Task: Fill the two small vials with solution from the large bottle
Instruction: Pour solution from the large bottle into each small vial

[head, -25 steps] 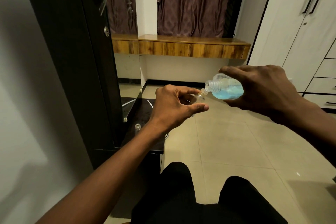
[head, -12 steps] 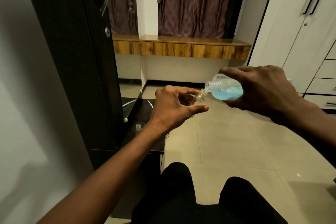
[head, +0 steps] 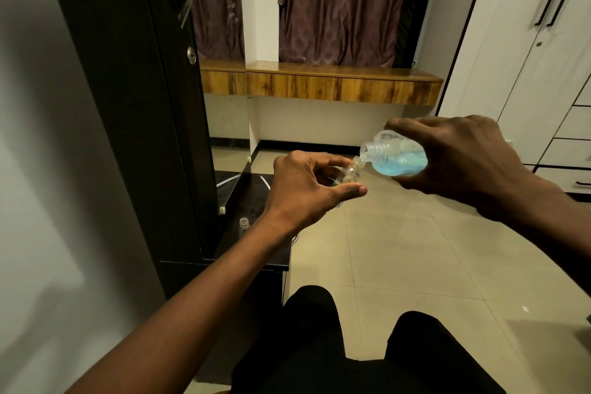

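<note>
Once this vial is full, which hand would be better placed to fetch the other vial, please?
Probably the left hand, after setting down its vial: the second vial stands on the table beside its wrist; the right hand grips the bottle farther off.

Both forearms [head: 198,294] are bare; black trousers [head: 307,345] cover the legs.

Tiled floor [head: 399,259], maroon curtains [head: 339,3]
</note>
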Available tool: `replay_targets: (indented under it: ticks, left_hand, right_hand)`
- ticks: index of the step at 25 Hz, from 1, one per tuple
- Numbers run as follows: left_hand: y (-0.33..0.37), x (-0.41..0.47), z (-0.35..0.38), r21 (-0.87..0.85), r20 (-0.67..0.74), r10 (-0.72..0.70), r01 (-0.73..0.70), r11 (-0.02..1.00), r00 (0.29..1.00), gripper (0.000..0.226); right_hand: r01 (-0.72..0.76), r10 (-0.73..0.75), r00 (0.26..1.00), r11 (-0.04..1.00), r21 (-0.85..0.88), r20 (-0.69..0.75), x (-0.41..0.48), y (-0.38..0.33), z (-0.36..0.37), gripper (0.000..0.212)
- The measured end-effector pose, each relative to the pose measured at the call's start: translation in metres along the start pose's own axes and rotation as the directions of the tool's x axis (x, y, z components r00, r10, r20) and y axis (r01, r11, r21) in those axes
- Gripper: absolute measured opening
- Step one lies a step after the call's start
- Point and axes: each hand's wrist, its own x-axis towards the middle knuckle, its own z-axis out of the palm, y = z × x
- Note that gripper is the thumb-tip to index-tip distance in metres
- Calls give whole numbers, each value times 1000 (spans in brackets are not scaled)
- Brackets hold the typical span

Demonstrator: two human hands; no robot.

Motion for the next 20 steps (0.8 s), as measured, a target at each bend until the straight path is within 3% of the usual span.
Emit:
replay_targets:
  ticks: [20]
  left_hand:
    - [-3, -2, 0, 2, -11, 3, -3, 1000, 1000, 51]
  right_hand:
    - [0, 0, 1000, 1000, -3, 11, 2, -2, -1, 82]
